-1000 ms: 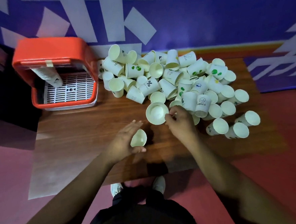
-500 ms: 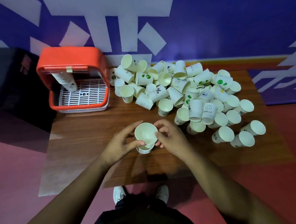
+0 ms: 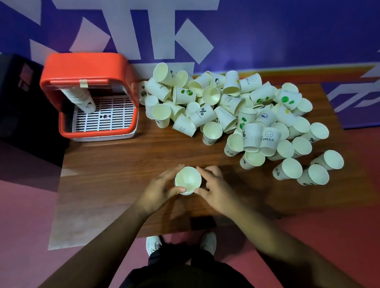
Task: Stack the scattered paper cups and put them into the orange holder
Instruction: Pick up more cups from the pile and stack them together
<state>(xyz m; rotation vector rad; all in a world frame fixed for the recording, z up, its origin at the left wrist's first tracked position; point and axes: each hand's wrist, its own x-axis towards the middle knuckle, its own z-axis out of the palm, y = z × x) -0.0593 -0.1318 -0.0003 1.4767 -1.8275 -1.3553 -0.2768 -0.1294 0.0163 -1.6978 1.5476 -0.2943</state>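
Paper cups (image 3: pixel 188 180), nested, are gripped from both sides: the left hand (image 3: pixel 159 187) and right hand (image 3: pixel 217 190) each curl fingers and thumb round the rim. An uneven squeeze could crumple them or jam them crooked. They sit between the hands above the desk (image 3: pixel 115 172), right of the orange holder (image 3: pixel 88 69) and nearer the person. The loose pile (image 3: pixel 242 116) lies right of that holder.

Wooden table (image 3: pixel 119 172) on pink floor (image 3: pixel 11 210), blue-white wall (image 3: pixel 282 26).
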